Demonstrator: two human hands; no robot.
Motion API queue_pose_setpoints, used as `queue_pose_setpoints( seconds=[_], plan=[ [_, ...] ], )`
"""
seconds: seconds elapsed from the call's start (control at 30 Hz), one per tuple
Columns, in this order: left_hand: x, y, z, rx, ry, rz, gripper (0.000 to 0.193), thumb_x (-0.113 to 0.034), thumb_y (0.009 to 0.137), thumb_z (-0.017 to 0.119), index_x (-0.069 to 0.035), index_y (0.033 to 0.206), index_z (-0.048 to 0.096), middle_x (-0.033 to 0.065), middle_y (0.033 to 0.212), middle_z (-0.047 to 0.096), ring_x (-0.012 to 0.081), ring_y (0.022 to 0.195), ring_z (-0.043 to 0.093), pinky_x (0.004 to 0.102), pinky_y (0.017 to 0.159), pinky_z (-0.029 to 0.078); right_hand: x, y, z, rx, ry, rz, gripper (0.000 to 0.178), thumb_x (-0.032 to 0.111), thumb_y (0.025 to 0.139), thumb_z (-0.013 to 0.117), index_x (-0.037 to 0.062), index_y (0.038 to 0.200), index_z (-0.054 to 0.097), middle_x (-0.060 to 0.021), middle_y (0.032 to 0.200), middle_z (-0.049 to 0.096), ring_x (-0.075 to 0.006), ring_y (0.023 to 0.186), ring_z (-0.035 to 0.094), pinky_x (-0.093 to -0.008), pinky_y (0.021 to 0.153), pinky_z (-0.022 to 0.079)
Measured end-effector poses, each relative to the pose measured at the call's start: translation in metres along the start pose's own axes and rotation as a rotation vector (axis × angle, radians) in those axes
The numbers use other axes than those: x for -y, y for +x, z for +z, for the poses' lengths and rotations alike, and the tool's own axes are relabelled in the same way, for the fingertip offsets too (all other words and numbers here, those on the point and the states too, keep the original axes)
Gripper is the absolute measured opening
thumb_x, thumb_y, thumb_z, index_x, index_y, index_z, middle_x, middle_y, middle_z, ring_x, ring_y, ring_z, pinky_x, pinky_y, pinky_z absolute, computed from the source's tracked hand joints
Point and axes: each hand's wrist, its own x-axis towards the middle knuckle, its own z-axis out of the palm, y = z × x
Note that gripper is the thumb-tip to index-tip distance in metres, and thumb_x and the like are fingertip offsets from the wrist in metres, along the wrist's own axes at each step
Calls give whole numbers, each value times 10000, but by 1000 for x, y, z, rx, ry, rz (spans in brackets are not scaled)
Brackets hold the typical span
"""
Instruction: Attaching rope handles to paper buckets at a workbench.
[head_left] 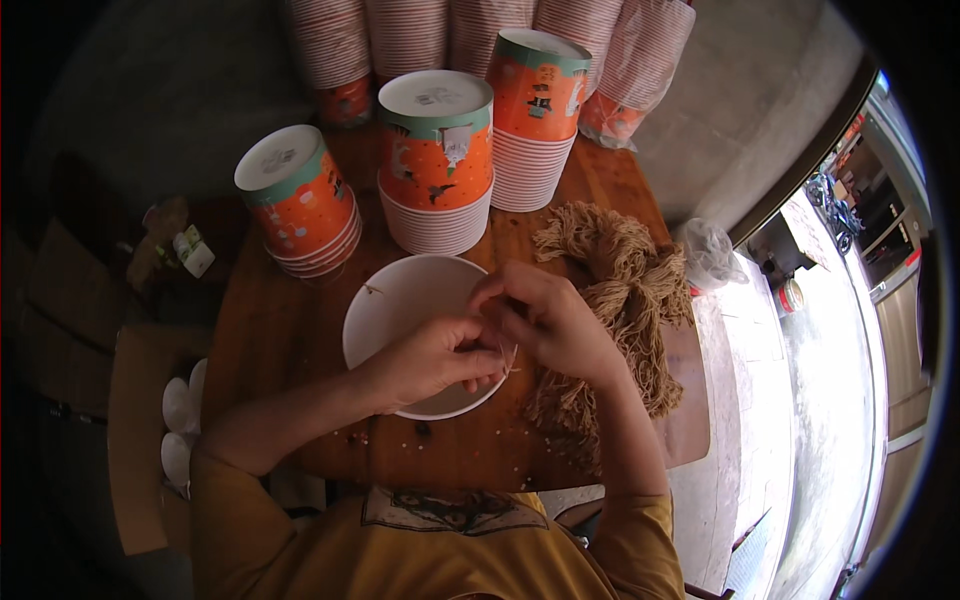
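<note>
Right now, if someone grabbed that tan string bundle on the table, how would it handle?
The tan string bundle would probably go floppy: it lies as a loose, sagging heap of thin strands. Likely light for its bulk, since it looks airy. Strands may snag or trail, as frayed ends spread over the wooden table beside the right hand.

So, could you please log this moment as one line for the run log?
left hand: pinching string over white cup | right hand: same string, fingertips together | string bundle: right of cup | cup stacks: behind

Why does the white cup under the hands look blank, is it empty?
Empty, mostly: the white cup stands upright and its bare white inside shows; both hands hide its right part.
</note>
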Motion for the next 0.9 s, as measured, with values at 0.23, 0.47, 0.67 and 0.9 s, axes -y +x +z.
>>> queue_pose_setpoints(
  seconds=[0.23,0.47,0.67,0.9],
  plan=[
    [-4,3,1,3,-101,-45,161,-182,957,605,-23,979,615,5,902,603,68,776,545,211,730,462,-14,-34,7,-305,514,357,85,20,944,546,43,1014,588,19,885,569,-45,825,499,-229,726,438],
    [-5,6,-4,-30,-236,-64,182,-221,947,619,-40,966,609,-2,855,591,62,760,522,208,736,441,-2,-65,27,-295,18,195,231,11,800,715,21,1007,613,-72,948,542,-175,802,576,-263,663,478],
    [-6,7,-1,-26,-243,-60,161,-199,954,611,-40,967,603,1,852,588,60,757,514,207,726,440,3,-63,36,-392,-254,163,164,-3,772,723,27,890,614,-57,825,535,-188,708,577,-284,566,475],
    [-6,6,0,-46,-242,-66,162,-198,955,611,-38,980,603,-4,865,585,57,761,514,207,725,444,11,-61,40,-436,-125,334,164,24,761,717,37,877,601,-78,810,546,-241,680,578,-329,579,489]
  ],
)
